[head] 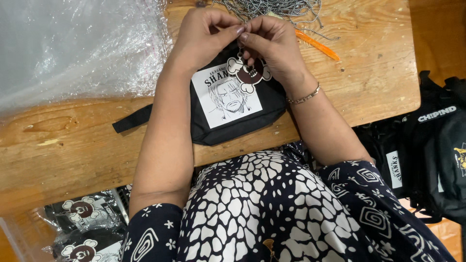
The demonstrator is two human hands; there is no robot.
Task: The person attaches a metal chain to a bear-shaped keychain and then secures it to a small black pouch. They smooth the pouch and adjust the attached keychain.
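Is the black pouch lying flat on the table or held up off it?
Flat: the black pouch rests on the wooden table, printed panel facing up.

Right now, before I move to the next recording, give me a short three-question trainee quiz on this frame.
1. True or false: the black pouch lies on the wooden table.
2. What does the right hand wear at the wrist?
3. The skull-shaped charm hangs: A) over the pouch, B) on the orange stick, C) on the plastic sheet.

Key: 1 true; 2 a bracelet; 3 A. The left hand meets the right above the charm.
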